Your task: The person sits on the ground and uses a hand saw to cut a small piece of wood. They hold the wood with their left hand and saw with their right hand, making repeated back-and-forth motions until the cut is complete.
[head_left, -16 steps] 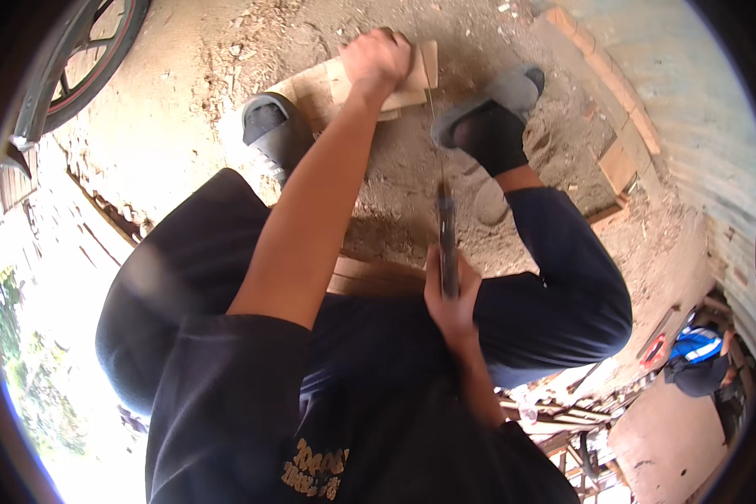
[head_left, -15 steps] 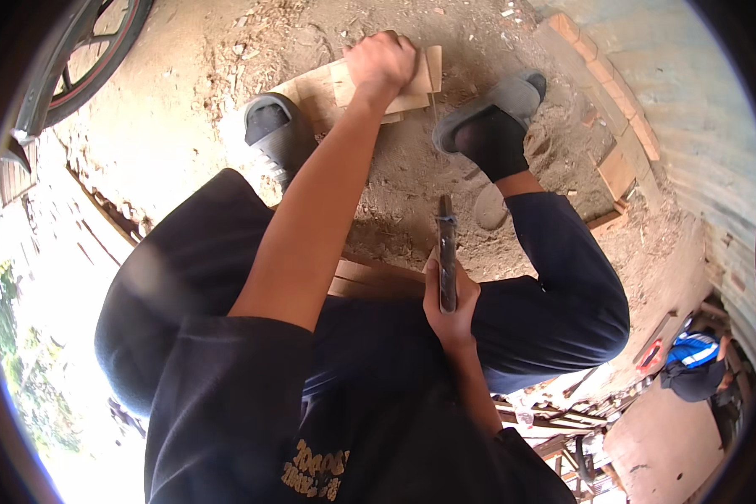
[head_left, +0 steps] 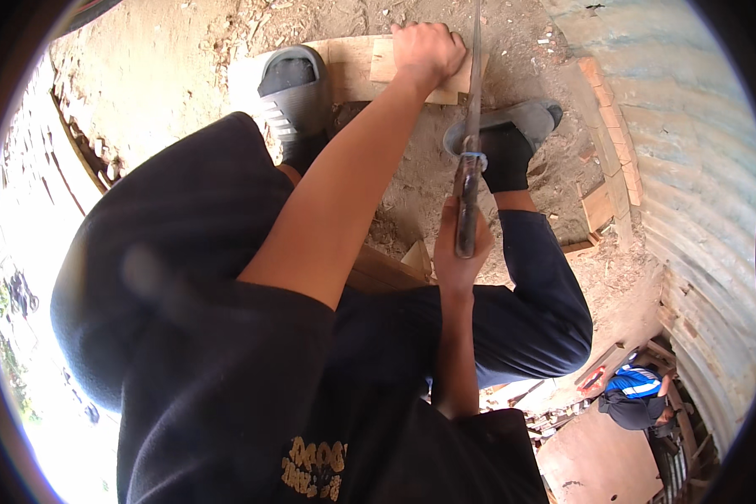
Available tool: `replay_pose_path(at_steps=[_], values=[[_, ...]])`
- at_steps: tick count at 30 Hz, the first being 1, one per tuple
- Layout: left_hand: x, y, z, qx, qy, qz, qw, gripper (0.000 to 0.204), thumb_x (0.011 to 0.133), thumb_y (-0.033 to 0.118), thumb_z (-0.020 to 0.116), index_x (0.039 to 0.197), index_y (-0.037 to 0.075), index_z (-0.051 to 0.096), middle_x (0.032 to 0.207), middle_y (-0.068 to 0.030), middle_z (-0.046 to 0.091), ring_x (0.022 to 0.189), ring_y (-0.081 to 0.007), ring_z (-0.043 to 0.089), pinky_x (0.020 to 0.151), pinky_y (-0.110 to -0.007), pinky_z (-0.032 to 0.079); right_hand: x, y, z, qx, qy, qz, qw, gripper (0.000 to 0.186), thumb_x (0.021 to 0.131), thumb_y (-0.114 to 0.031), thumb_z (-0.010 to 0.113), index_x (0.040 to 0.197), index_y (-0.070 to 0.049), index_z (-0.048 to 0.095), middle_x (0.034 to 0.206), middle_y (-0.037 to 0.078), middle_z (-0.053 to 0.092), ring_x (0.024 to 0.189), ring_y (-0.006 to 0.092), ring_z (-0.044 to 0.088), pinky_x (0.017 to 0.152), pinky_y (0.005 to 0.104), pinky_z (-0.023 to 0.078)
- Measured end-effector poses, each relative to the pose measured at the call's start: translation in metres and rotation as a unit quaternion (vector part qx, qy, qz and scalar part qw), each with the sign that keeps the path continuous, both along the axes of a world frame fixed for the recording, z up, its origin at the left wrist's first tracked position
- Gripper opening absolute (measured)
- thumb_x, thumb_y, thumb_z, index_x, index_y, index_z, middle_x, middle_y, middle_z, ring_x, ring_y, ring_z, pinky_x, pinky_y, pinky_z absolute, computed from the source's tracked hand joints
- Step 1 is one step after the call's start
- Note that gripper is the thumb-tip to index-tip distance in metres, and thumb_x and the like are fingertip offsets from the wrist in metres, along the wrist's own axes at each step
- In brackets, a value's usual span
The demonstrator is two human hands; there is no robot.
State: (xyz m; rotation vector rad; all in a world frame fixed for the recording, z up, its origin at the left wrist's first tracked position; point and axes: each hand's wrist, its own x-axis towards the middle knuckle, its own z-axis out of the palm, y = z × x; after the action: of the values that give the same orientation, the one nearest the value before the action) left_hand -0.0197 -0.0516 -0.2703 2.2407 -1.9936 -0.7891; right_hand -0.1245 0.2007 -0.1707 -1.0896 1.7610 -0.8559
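Note:
My left hand (head_left: 429,55) presses down on a short piece of pale wooden board (head_left: 384,60), its fingers curled over it. Under that piece lies a longer wooden plank (head_left: 349,71) on the ground, with my left sandalled foot (head_left: 296,92) on its left part. My right hand (head_left: 464,244) is closed around the dark handle of what looks like a handsaw (head_left: 474,118). Its long thin blade is seen edge-on, so the teeth do not show. The blade points away from me and passes just right of my left hand, across the board's right end.
My right sandalled foot (head_left: 512,134) stands right of the blade. Bricks (head_left: 613,134) line the foot of a corrugated metal wall (head_left: 689,126) on the right. A wood piece (head_left: 598,207) lies near them. Another person (head_left: 638,395) is at the lower right, beside a pale sheet (head_left: 592,458).
My right hand has moved forward with the saw, and its blade now shows at full length. My left hand stays on the board. The whole view has shifted somewhat.

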Motion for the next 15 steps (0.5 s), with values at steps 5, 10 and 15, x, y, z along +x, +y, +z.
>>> replay_pose_path(at_steps=[5, 10, 15], values=[[-0.012, -0.004, -0.003, -0.029, -0.005, -0.013, 0.999, 0.047, 0.094, 0.032, 0.034, 0.093, 0.006, 0.072, 0.093, -0.019, 0.072, 0.093, -0.0314, 0.068, 0.103, -0.05, 0.039, 0.006, 0.053, -0.009, -0.079, 0.118, 0.001, 0.99, 0.018, 0.095, -0.007, 0.06, 0.079, 0.002, 0.057, 0.058, 0.003, 0.049, 0.053, 0.0052, 0.044, 0.045, 0.0272, 0.035], [-0.005, 0.003, -0.002, -0.021, 0.014, 0.005, 1.0, 0.047, 0.093, 0.033, 0.035, 0.095, 0.005, 0.073, 0.096, -0.0196, 0.072, 0.097, -0.0311, 0.067, 0.101, -0.049, 0.04, 0.015, -0.009, 0.002, -0.022, 0.019, -0.026, 0.999, 0.024, 0.094, -0.008, 0.062, 0.074, -0.001, 0.051, 0.059, -0.002, 0.044, 0.056, 0.0039, 0.039, 0.047, 0.0277, 0.032], [-0.006, -0.003, -0.007, -0.014, -0.017, -0.001, 1.0, 0.047, 0.092, 0.035, 0.036, 0.101, 0.006, 0.072, 0.101, -0.0181, 0.072, 0.099, -0.0306, 0.068, 0.098, -0.048, 0.041, 0.018, 0.042, 0.006, -0.059, 0.054, -0.023, 0.997, 0.022, 0.095, -0.006, 0.06, 0.076, 0.0, 0.053, 0.057, 0.002, 0.047, 0.054, 0.0042, 0.043, 0.045, 0.0277, 0.035]])
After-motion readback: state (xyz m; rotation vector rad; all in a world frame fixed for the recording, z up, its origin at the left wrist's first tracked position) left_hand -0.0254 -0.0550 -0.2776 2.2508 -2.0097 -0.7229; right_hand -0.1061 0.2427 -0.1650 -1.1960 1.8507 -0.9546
